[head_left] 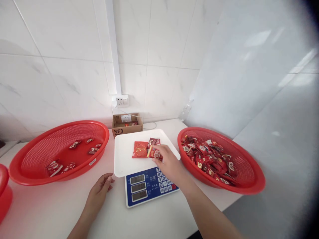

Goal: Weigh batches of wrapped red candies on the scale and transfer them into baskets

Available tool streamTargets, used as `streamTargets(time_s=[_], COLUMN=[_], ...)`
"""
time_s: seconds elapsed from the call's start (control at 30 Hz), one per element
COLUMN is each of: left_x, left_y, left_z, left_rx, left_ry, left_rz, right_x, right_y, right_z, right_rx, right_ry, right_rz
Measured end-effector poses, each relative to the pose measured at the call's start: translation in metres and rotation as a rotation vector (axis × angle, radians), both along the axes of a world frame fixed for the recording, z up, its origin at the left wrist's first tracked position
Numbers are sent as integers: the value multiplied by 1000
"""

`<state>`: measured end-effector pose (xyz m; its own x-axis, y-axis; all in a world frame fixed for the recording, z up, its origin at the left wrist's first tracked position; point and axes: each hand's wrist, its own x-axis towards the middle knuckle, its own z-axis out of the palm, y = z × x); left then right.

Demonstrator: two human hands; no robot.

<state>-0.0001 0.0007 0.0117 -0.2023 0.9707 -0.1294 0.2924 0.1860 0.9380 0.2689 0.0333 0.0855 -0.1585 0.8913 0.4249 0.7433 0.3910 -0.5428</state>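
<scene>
My right hand [168,161] is above the white pan [124,159] of a digital scale, its fingers closed on a small red snack packet [156,154] with a yellow edge. A flat red packet [140,149] with gold print lies on the pan, just left of that hand. Partly behind my fingertips, a dark red packet [154,142] also rests there. My left hand [101,186] is beside the scale's front left corner, fingers curled in and thumb against them, with nothing visible in it. The blue keypad panel [152,186] faces me; my right wrist covers some keys.
On the right, a red basket [251,177] holds a pile of wrapped snacks [211,159]. The left red basket [22,177] has several scattered packets. Behind the scale stand a cardboard box [127,129] and a wall socket [122,101]. Another red basket [3,192] is cut off at left.
</scene>
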Motion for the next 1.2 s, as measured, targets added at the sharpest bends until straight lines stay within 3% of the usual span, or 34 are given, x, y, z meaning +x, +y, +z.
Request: streamTargets(time_s=[0.13, 0.3, 0.43, 0.53, 0.67, 0.8, 0.87, 1.0, 1.2], left_x=[-1, -3, -4, -4, -4, -5, -5, -3, 0], left_y=[1, 1, 2, 2, 3, 3, 2, 0, 0], left_z=[-4, -8, -8, -8, -10, -11, -9, -3, -1], left_rx=[7, -2, -21, -24, -1, -16, -24, -14, 16], left_ry=[9, 15, 23, 17, 9, 23, 19, -3, -39], left_rz=[-1, -10, -9, -3, -6, -16, -16, -1, 16], right_x=[39, 101, 131, 134, 105, 53, 30, 1, -6], right_y=[-6, -15, -22, -21, -10, 4, 12, 27, 43], right_z=[3, -2, -13, -17, -13, -7, -6, -5, -2], right_rx=[150, 160, 81, 146, 318, 165, 71, -87, -166], right_ry=[121, 21, -46, -127, -202, -216, -228, -279, -329], right_rz=[-268, -522, -653, -685, -553, -207, -109, -41, 20])
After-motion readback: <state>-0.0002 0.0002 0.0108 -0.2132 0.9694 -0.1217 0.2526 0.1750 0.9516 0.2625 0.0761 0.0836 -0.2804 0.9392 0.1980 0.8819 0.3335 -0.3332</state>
